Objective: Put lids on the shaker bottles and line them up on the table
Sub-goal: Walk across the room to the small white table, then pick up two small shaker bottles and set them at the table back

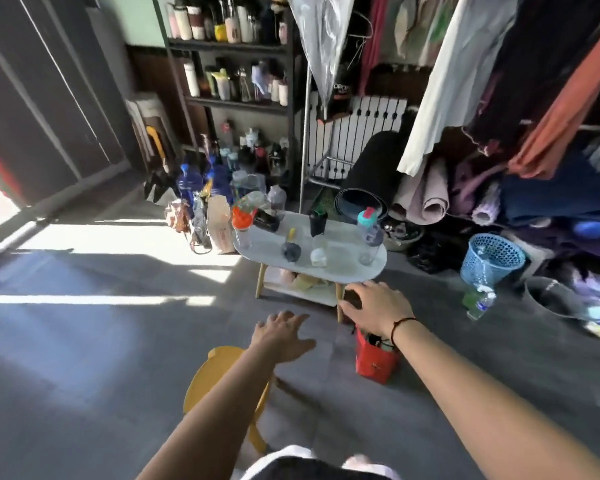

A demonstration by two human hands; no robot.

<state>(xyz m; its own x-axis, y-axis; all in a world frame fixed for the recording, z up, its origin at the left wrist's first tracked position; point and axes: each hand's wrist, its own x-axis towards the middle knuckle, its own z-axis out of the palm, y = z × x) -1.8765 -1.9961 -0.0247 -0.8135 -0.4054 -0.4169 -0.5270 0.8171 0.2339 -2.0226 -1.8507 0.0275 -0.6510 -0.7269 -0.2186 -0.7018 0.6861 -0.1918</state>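
While both arms stretch forward, the left hand point(284, 332) hangs open-fingered, holding nothing; the right hand point(378, 306) spreads empty near the white oval tabletop point(340, 271). Up there, well apart: a clear orange-lidded shaker bottle point(242, 227), a teal-capped clear bottle point(369, 233), a black cup point(317, 221), and loose lids.

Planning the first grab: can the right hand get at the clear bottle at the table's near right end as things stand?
Probably yes. The right hand is open, at the table edge, and nothing stands between it and the clear bottle.
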